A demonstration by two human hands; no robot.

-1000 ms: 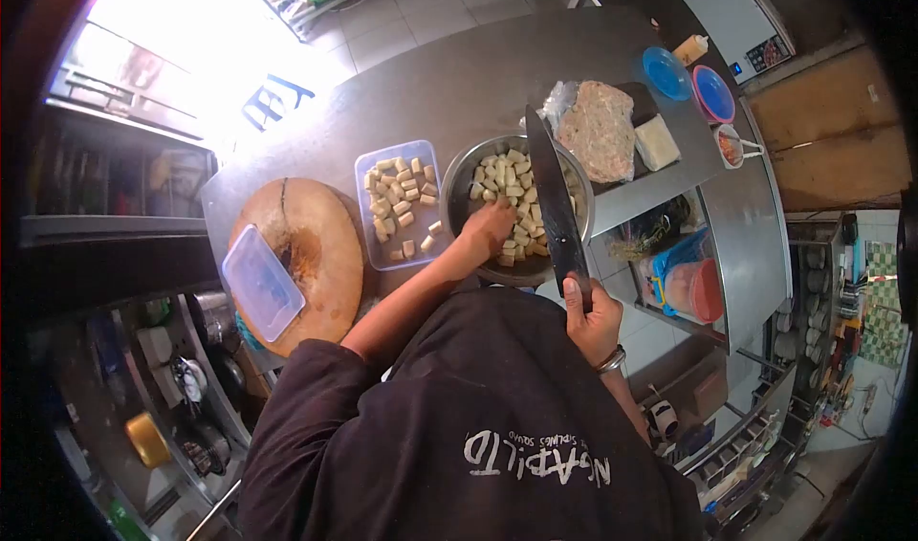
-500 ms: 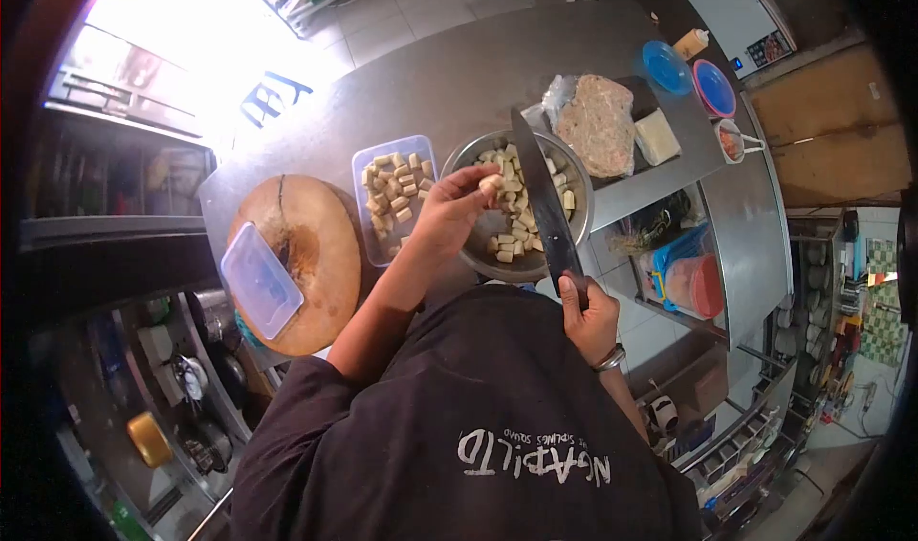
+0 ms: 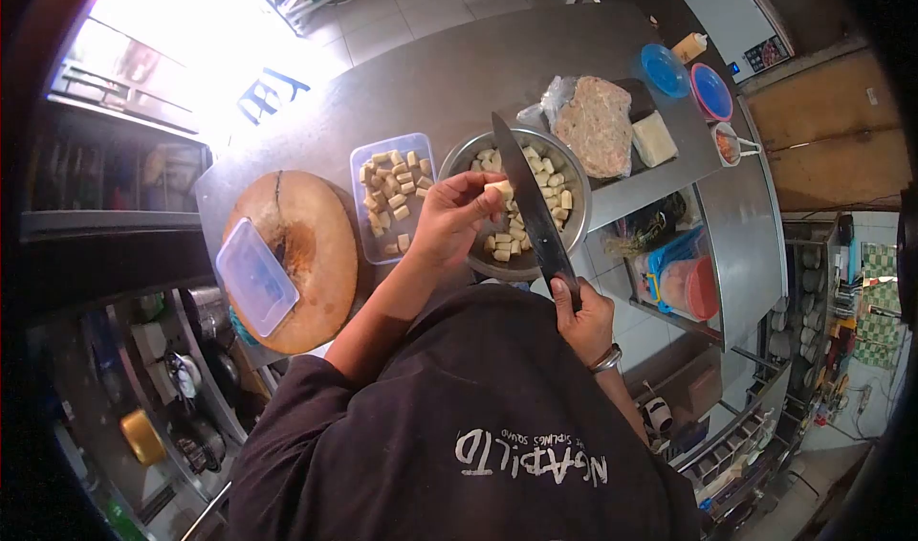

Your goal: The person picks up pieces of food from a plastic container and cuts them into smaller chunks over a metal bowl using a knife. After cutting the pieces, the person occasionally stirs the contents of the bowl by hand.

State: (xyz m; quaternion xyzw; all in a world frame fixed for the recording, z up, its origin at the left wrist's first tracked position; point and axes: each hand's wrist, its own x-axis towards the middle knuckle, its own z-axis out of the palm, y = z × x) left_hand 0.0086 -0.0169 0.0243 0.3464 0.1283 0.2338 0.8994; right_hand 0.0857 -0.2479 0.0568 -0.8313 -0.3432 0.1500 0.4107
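Observation:
My left hand [image 3: 456, 218] pinches a pale, short food chunk [image 3: 499, 189] over the steel bowl [image 3: 585, 189]. In my right hand [image 3: 585, 323] is the handle of a large dark-bladed kitchen knife [image 3: 534, 197]. Its blade slants up across the bowl, with the edge side close to the chunk in my left fingers. Many similar pale chunks [image 3: 550, 182] lie in the bowl, partly hidden behind the blade and hand. Left of the bowl, a clear plastic container [image 3: 361, 197] holds more chunks [image 3: 387, 182], slightly yellower.
A round wooden chopping board [image 3: 330, 283] carries a translucent lid [image 3: 256, 278] on the left. Beyond the bowl lie a bagged slab of speckled food [image 3: 593, 128] and a pale block [image 3: 654, 139]. Blue plates [image 3: 665, 70] and a squeeze bottle [image 3: 690, 47] stand farther right on the steel table [image 3: 459, 72].
The knife has shifted left, its tip moving nearer the bowl's middle. My left hand has turned a little, bringing the chunk closer to the blade.

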